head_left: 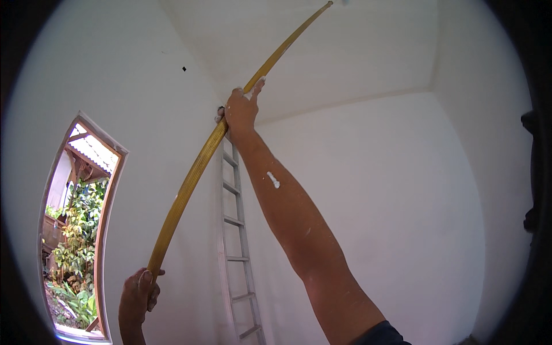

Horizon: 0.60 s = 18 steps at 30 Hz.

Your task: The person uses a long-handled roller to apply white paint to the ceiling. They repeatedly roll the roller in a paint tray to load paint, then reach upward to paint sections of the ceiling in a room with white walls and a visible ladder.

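Note:
A long, narrow yellow-brown pole with fine lengthwise grooves runs slantwise from the lower left up toward the ceiling. It looks curved in this picture. My left hand is closed around its lower end. Higher up, my right hand grips the pole near the middle, one finger stretched along it. White smears mark the right fingers and forearm. The pole's far tip reaches the top edge of the view, beside a small bluish spot; whether it touches the ceiling I cannot tell.
Behind my right arm, a metal ladder leans at the corner of the white walls. To the left, a wood-framed window opening looks out on green plants and a roof. Dark objects show at the right rim.

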Each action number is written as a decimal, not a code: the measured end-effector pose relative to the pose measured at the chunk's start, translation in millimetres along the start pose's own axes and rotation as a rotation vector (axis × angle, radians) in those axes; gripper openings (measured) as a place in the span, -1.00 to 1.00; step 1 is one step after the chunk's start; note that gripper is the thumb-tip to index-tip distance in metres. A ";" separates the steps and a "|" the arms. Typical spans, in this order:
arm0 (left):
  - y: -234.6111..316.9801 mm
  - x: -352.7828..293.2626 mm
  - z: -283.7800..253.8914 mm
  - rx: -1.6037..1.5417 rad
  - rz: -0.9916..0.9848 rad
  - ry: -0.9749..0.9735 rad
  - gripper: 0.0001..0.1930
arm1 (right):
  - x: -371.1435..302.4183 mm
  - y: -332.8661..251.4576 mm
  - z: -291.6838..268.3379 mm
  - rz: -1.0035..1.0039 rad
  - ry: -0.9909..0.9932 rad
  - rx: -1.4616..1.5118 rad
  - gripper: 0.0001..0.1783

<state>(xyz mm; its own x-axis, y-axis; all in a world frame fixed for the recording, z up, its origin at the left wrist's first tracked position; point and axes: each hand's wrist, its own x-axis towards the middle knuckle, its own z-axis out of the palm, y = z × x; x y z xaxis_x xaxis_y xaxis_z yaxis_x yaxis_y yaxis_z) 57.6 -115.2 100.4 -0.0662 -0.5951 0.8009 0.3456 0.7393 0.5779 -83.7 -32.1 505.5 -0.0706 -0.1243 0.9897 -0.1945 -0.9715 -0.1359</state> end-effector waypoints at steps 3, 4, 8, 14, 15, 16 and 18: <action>25.1 -6.4 10.9 -0.056 0.034 -0.012 -0.39 | 4.1 -32.7 -9.0 0.008 0.013 0.022 -0.49; 28.1 -11.7 15.1 -0.081 0.048 0.004 -0.40 | 0.8 -36.4 -12.4 0.046 0.028 0.030 -0.55; 70.8 -27.5 46.9 -0.079 0.095 0.029 -0.45 | 23.2 -87.8 -40.8 0.005 0.035 0.017 -0.55; 135.6 -66.5 104.0 -0.089 -0.005 0.009 -0.44 | 24.1 -167.1 -94.2 0.003 0.039 0.056 -0.18; 144.5 -73.2 112.2 -0.113 0.037 -0.019 -0.43 | 22.7 -178.9 -101.9 0.002 0.031 0.055 -0.11; 156.5 -85.2 124.1 -0.110 0.030 -0.020 -0.43 | 17.9 -199.2 -112.3 -0.001 0.021 0.059 -0.03; 176.2 -111.5 142.1 -0.116 0.016 -0.030 -0.42 | 8.0 -234.0 -128.2 -0.004 0.021 0.050 -0.04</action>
<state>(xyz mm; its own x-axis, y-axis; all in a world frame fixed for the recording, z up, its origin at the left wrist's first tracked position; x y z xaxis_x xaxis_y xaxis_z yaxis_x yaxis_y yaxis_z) -7.2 126.2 135.2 -0.0874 -0.5724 0.8153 0.4523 0.7064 0.5444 -164.2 220.2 539.5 -0.0905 -0.1164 0.9891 -0.1462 -0.9808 -0.1288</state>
